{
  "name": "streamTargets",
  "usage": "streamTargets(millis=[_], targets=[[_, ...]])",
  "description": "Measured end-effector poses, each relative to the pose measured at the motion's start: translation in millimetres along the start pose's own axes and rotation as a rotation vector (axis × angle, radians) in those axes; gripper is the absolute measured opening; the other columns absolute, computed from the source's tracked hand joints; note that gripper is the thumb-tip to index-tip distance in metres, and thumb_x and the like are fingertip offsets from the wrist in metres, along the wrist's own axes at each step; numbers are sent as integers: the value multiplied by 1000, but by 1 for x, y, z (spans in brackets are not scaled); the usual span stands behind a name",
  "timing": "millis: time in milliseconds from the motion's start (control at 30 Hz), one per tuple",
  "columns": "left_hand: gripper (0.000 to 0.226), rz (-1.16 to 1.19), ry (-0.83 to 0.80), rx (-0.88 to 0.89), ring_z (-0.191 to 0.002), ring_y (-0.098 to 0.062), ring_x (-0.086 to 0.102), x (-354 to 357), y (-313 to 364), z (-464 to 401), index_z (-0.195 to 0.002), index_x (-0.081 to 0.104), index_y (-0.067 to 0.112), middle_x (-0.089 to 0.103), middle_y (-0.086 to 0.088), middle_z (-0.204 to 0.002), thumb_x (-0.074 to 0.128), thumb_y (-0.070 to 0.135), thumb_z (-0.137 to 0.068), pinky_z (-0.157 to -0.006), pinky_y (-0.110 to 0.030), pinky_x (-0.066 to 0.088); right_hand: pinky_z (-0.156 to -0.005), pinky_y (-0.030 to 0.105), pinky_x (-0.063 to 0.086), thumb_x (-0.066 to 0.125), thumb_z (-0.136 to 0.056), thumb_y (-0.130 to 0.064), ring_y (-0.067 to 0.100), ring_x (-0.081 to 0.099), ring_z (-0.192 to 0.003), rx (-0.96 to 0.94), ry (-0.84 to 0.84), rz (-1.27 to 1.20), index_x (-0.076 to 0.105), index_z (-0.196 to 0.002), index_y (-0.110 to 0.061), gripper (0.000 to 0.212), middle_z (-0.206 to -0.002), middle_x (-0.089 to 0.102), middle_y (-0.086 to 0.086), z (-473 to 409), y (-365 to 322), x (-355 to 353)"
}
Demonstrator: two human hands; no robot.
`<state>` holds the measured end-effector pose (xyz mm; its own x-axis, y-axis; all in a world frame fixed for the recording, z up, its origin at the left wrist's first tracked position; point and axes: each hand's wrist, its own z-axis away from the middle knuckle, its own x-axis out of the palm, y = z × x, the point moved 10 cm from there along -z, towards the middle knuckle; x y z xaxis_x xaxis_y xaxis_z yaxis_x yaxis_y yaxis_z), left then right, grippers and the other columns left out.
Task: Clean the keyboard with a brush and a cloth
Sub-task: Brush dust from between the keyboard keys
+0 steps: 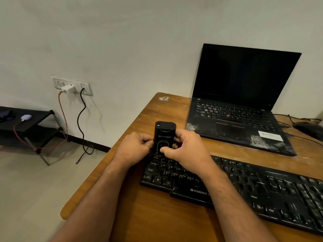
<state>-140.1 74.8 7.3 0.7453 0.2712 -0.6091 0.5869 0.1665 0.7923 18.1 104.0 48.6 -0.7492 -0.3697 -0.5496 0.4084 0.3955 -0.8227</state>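
Observation:
A black keyboard (262,189) lies on the wooden desk (157,215), running from the middle to the right edge. Above its left end both hands hold a black box-shaped cleaning kit (164,131) with white lettering on its face. My left hand (134,147) grips the kit's left side. My right hand (185,149) grips its right side, thumb pressed on the kit's lower front. No cloth is in sight, and no brush bristles show.
An open black laptop (244,95) with a dark screen stands behind the keyboard. A dark mouse (309,130) and cables lie at the far right. Left of the desk are bare floor, a wall socket (71,86) with hanging cords, and a low black shelf (29,126).

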Motion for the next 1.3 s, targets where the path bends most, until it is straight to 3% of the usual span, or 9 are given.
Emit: streamTargets(millis=[267,500,633,800,967,1133,1200,1267,1300], targets=[[53,-68,2,37,-48,6,56,-4,12,5,-48,65,46,60,24,-48,62,14,-91,-45,-7,38,-68,21,60,80,-83,-25,2,68,-80,-40,-79,68,66,-115,-30,35,-91,69,-16,13,-10,13],[48,-93,33,52,-56,-20,61,-5,13,6,-52,66,44,66,9,-55,63,16,-91,-48,-13,43,-69,20,60,80,-83,-22,0,68,-82,-43,-77,13,66,-119,-33,40,-94,70,-17,22,-10,11],[41,-83,62,49,-53,-3,61,-7,11,7,-58,67,38,68,15,-57,62,17,-93,-49,-9,39,-65,24,61,79,-84,-23,5,69,-77,-25,-5,12,65,-119,-33,39,-93,70,-13,21,-5,2],[62,-117,45,79,-53,-17,55,-8,27,13,-46,60,56,57,23,-44,61,13,-91,-46,-12,39,-74,26,61,82,-79,-19,2,70,-85,-44,-114,-39,69,-115,-32,40,-93,73,-15,27,-10,15],[67,-39,91,-20,-55,-5,52,-14,17,17,-36,46,29,48,3,-37,53,-7,-92,-62,-18,46,-74,24,60,82,-79,-18,3,69,-84,-125,-148,-7,70,-117,-25,41,-96,73,-12,30,-24,24],[66,31,35,-34,-51,-2,45,-10,16,23,-40,62,30,46,15,-35,53,-12,-91,-59,-14,35,-74,26,61,82,-78,-21,6,69,-86,-160,-159,15,71,-115,-24,40,-97,73,-12,30,-27,29],[40,80,-19,-11,-58,11,53,-5,9,20,-83,76,18,46,40,-41,52,-13,-91,-67,-5,37,-81,23,59,83,-77,-22,5,68,-94,-167,-220,5,70,-119,-20,44,-103,73,-10,32,-28,33],[29,123,-33,16,-69,12,63,-2,14,19,-104,70,30,60,38,-56,66,8,-86,-80,-6,47,-80,22,59,82,-78,-20,3,68,-92,-168,-241,2,71,-116,-20,40,-102,73,-9,35,-28,34],[23,125,-46,36,-75,2,69,1,15,15,-96,79,32,71,25,-67,70,28,-75,-86,-22,55,-77,23,60,82,-77,-18,4,69,-89,-156,-242,-1,72,-114,-21,38,-99,74,-9,35,-27,32]])
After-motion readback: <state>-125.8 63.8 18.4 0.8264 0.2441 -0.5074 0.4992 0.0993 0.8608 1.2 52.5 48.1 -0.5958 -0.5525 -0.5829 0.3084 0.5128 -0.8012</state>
